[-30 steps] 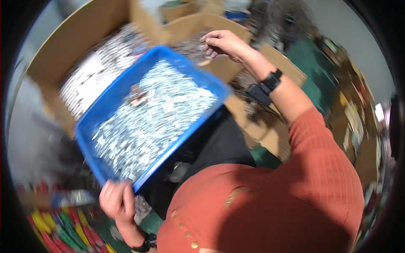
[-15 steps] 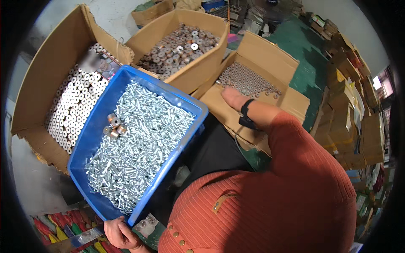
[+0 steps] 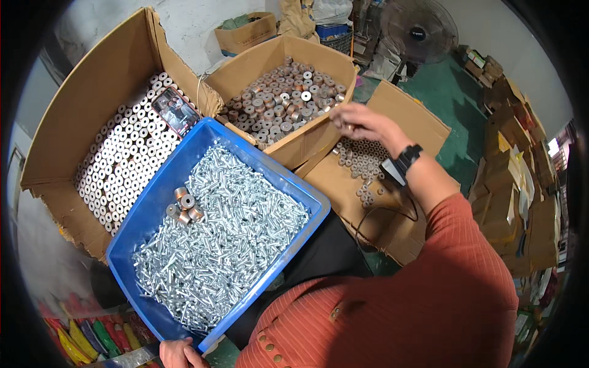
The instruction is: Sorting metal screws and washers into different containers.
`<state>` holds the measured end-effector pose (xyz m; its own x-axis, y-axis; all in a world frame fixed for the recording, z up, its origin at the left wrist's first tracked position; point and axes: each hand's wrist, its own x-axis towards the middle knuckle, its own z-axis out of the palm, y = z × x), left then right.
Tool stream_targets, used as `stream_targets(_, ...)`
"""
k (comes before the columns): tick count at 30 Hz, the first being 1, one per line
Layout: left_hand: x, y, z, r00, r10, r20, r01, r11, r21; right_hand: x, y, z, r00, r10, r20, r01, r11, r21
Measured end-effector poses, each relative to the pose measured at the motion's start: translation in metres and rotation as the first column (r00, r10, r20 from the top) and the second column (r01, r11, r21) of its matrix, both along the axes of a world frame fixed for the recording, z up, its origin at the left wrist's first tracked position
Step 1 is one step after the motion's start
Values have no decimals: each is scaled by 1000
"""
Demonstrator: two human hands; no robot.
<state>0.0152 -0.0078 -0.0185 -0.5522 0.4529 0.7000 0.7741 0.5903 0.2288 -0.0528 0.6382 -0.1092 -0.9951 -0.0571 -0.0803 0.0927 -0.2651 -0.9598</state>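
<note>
My right hand [image 3: 362, 122], fingers curled together, hangs over the seam between the middle carton and the right carton. What it holds, if anything, I cannot make out. Below it, small grey ring-ended spools [image 3: 362, 161] lie in rows in the right carton [image 3: 412, 113], with a few loose ones nearer me. The middle carton [image 3: 319, 136] holds a heap of copper-and-grey spools [image 3: 270, 101]. My left hand [image 3: 179, 354] is closed on the near corner of the blue tub [image 3: 270, 294]. Shiny metal pins [image 3: 227, 227] fill the tub, with several copper-coloured spools [image 3: 186, 202] on top.
The tall left carton [image 3: 92, 92] holds white-ended spools [image 3: 132, 144] standing on end; a phone [image 3: 175, 110] lies on them. A cable [image 3: 392, 211] loops across the right carton. Stacked cartons [image 3: 509, 184] line the right side, and a fan [image 3: 420, 30] stands behind.
My right hand has lifted out of the right carton and moved toward the middle carton's edge. Some loose spools now show nearer me in the right carton. The view has shifted.
</note>
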Motion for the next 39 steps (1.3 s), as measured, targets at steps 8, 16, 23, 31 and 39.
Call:
stream_targets(8, 2, -6, -2, 996, 72, 49, -73, 997, 18, -186, -50, 10, 955, 253, 155, -97, -227, 969)
stream_targets(16, -4, -7, -1, 994, 91, 57, -93, 995, 25, -199, -22, -35, 847, 168, 505, -438, -320, 840)
stream_targets(23, -2, -8, -2, 995, 79, 56, -82, 995, 64, -174, -42, 40, 986, -165, 13, 106, 690, 716)
stream_targets(31, -9, -10, -1, 1000, -15, 13, 13, 994, 113, -139, -203, 180, 932, 360, 43, -350, 863, 363)
stream_targets(39, -7, -20, -7, 997, -69, -27, 72, 982, 177, -136, -358, 105, 673, 726, 140, 133, -305, 943)
